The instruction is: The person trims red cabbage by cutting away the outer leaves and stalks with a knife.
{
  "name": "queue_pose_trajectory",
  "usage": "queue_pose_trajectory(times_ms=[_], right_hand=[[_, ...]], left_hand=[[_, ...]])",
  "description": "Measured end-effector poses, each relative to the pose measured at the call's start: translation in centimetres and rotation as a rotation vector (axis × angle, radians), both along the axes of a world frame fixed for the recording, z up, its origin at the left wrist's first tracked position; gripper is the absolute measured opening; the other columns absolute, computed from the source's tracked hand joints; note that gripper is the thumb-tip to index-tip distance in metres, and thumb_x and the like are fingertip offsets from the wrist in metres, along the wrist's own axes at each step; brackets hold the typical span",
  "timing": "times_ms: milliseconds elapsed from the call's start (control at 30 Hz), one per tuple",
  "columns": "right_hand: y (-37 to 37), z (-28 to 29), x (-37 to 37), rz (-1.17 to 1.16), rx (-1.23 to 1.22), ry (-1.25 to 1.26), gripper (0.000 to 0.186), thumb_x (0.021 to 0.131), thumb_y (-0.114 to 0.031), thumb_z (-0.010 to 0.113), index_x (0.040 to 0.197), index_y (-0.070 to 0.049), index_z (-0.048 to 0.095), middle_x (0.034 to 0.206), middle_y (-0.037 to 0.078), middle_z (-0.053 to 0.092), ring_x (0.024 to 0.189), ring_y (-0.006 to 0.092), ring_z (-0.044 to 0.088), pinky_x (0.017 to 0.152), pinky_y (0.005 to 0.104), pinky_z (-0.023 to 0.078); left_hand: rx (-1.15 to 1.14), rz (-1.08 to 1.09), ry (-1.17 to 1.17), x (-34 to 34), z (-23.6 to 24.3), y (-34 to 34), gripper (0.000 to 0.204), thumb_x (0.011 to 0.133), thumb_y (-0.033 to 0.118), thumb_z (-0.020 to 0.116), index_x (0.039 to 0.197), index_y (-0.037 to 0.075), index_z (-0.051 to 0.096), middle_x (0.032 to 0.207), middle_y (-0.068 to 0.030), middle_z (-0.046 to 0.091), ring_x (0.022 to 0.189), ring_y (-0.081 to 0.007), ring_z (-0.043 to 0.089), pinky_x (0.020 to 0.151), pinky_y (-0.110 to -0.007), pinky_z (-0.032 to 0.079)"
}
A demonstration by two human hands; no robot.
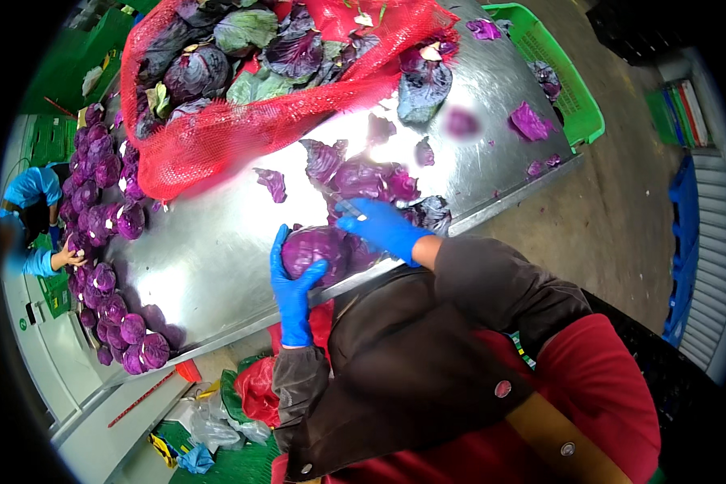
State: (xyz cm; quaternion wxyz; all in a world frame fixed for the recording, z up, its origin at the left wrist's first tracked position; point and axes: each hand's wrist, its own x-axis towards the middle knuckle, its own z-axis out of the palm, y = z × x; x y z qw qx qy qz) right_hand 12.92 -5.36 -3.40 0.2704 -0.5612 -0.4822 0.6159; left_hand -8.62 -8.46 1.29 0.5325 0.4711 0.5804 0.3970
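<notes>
My left hand (292,286), in a blue glove, holds a purple cabbage head (315,254) near the steel table's front edge, thumb and fingers around its side. Just right of it, my gloved right hand (383,228) is closed on a knife (348,208), its blade pointing up-left over loose cabbage leaves (359,177). More torn purple leaves (273,184) lie on the steel table (210,274).
A red mesh sack (194,165) of cabbages and outer leaves spans the back. Trimmed cabbages (105,218) line the left, where a co-worker in blue sleeves (32,189) reaches in. A green crate (581,105) stands at the right; bags (218,419) lie below left.
</notes>
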Motion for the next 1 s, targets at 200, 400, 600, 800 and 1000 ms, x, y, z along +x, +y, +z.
queue_pose_trajectory(times_ms=[200, 400, 600, 800, 1000], right_hand=[[4.8, 4.4, 9.2, -0.147, 0.056, -0.24, 0.051, 0.086, -0.019, 0.068, 0.134, -0.01, 0.055, 0.117, 0.016, 0.067, 0.091, 0.0215, 0.067, 0.084, 0.0326, 0.053], [4.3, 10.9, 1.9, 0.392, 0.365, 0.022, 0.052, 0.083, -0.023, 0.074, 0.132, -0.014, 0.058, 0.122, 0.01, 0.064, 0.097, 0.0187, 0.062, 0.087, 0.0327, 0.051], [4.7, 8.9, 3.8, 0.478, 0.156, 0.164, 0.042, 0.085, -0.018, 0.074, 0.124, -0.007, 0.061, 0.12, 0.006, 0.063, 0.102, 0.0183, 0.063, 0.088, 0.0334, 0.051], [4.5, 12.0, 2.7, 0.44, 0.421, -0.024, 0.036, 0.083, -0.018, 0.074, 0.116, -0.007, 0.064, 0.116, 0.004, 0.063, 0.102, 0.0181, 0.064, 0.085, 0.0333, 0.052], [4.2, 9.4, 2.3, 0.406, 0.301, 0.172, 0.021, 0.082, -0.013, 0.073, 0.1, -0.005, 0.064, 0.095, 0.006, 0.066, 0.088, 0.0166, 0.066, 0.073, 0.0313, 0.054]], left_hand=[[-0.157, 0.224, -0.474, -1.4, 0.1, 0.1, 0.068, 0.083, 0.025, 0.069, 0.142, 0.004, 0.045, 0.136, -0.0121, 0.051, 0.121, -0.0235, 0.053, 0.106, -0.038, 0.042], [-0.196, 0.17, -0.474, 0.2, -0.1, 1.0, 0.062, 0.092, 0.037, 0.059, 0.14, 0.001, 0.046, 0.135, -0.0126, 0.053, 0.122, -0.0243, 0.053, 0.108, -0.039, 0.039], [-0.331, 0.158, -0.57, 1.3, -0.2, 2.2, 0.05, 0.097, 0.034, 0.054, 0.136, 0.002, 0.052, 0.13, -0.0128, 0.058, 0.118, -0.0235, 0.056, 0.104, -0.038, 0.043], [-0.251, 0.108, -0.398, 1.6, -0.8, 2.2, 0.048, 0.096, 0.035, 0.056, 0.131, 0.003, 0.056, 0.125, -0.0112, 0.061, 0.112, -0.022, 0.06, 0.099, -0.036, 0.047], [-0.415, 0.189, -0.719, 1.3, -0.3, 2.9, 0.051, 0.097, 0.044, 0.052, 0.127, 0.004, 0.058, 0.126, -0.0131, 0.061, 0.113, -0.0269, 0.06, 0.098, -0.043, 0.05]])
